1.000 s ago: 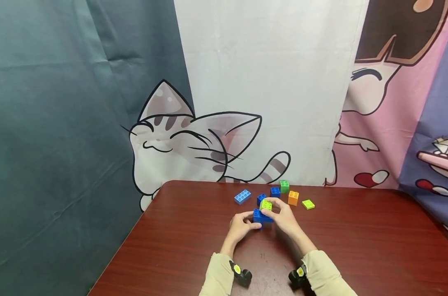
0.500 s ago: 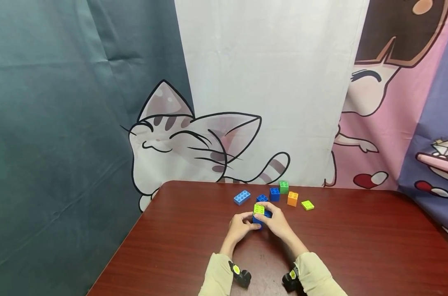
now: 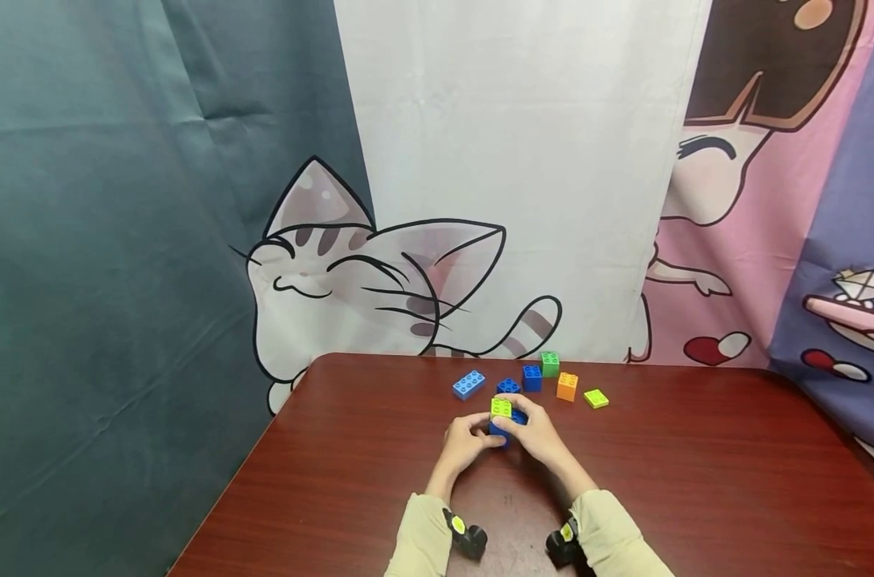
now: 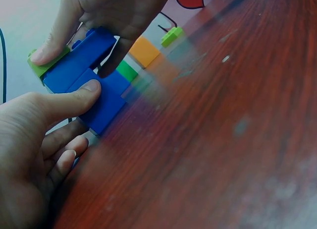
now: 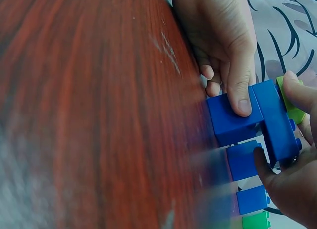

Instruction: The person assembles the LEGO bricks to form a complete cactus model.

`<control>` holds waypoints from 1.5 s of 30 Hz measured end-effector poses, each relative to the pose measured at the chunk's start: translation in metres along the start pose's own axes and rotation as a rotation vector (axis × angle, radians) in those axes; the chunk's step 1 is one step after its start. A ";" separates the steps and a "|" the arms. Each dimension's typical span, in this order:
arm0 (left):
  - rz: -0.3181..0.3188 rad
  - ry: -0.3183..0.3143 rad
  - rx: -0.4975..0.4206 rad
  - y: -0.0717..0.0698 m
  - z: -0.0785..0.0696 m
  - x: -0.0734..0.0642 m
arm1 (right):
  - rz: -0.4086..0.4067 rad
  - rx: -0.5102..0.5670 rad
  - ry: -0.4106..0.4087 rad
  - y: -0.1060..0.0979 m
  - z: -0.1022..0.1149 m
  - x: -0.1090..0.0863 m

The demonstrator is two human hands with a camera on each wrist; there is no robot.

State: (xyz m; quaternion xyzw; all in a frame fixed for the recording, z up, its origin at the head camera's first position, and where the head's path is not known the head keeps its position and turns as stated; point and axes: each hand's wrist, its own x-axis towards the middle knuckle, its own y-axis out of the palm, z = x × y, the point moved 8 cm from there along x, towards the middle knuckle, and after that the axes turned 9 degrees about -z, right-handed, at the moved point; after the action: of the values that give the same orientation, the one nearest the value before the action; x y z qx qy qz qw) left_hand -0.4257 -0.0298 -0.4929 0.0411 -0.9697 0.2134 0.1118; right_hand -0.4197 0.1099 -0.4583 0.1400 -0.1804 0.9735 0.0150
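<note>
A reddish-brown wood-grain table (image 3: 350,465) meets a printed cloth backdrop (image 3: 552,160) at twelve o'clock. Before it, the left hand (image 3: 463,445) pinches stacked dark-blue plastic bricks (image 4: 78,73), the right hand (image 3: 540,437) the square lime-green plastic brick (image 3: 501,406) on top. Loose coloured bricks (image 3: 532,378) lie between ten and three; wood spreads toward four and eight, the left edge (image 3: 252,453) slanting toward seven.

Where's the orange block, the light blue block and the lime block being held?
Orange block (image 3: 566,390), head view, front side.
Light blue block (image 3: 469,385), head view, studded top.
Held lime block (image 3: 501,407), head view, studded top.
</note>
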 end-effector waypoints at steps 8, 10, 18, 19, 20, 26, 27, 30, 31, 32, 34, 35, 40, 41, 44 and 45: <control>-0.001 0.002 0.002 0.000 -0.001 0.000 | -0.002 -0.012 -0.006 0.000 0.000 -0.001; -0.001 -0.001 0.003 0.000 0.000 0.000 | -0.003 -0.019 -0.013 0.000 -0.001 0.000; 0.001 -0.009 0.006 -0.001 -0.001 0.000 | -0.015 -0.030 -0.019 0.000 0.000 0.001; 0.001 -0.007 0.007 -0.002 -0.001 0.000 | -0.016 -0.036 -0.016 0.000 0.000 0.001; 0.001 -0.006 0.007 -0.002 -0.001 0.000 | -0.019 -0.035 -0.009 0.000 0.000 0.001; -0.001 -0.004 -0.001 -0.004 -0.002 0.000 | -0.019 -0.040 0.009 0.001 -0.001 0.003; 0.002 -0.007 -0.003 -0.003 -0.002 -0.001 | -0.015 -0.044 0.006 0.001 -0.001 0.003; 0.020 -0.012 -0.007 -0.001 0.000 -0.001 | -0.004 -0.051 0.006 0.001 -0.002 0.002; 0.023 -0.010 -0.010 0.000 0.000 -0.001 | 0.003 -0.055 0.008 0.000 -0.002 0.002; 0.025 -0.012 -0.012 0.000 0.000 -0.001 | 0.010 -0.058 0.006 0.000 -0.002 0.002; 0.022 -0.012 -0.018 0.000 0.000 -0.001 | 0.019 -0.058 0.012 0.001 -0.002 0.003; 0.019 -0.010 -0.023 -0.001 0.001 -0.001 | 0.023 -0.058 0.014 0.002 -0.001 0.003; 0.011 -0.005 -0.022 -0.002 0.000 0.000 | 0.028 -0.066 -0.002 0.002 0.002 0.004; 0.013 -0.004 -0.022 -0.001 0.000 -0.001 | 0.028 -0.069 -0.003 0.002 0.002 0.004; 0.023 -0.006 -0.020 0.000 -0.001 -0.002 | 0.024 -0.078 0.008 0.000 0.003 0.002; 0.026 -0.009 -0.021 0.000 -0.001 -0.002 | 0.020 -0.076 0.015 0.000 0.004 0.002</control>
State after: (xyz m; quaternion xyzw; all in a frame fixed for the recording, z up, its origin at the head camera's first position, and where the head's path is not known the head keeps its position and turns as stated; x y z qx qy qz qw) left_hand -0.4237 -0.0292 -0.4926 0.0281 -0.9729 0.2043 0.1048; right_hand -0.4200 0.1086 -0.4539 0.1301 -0.2186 0.9670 0.0119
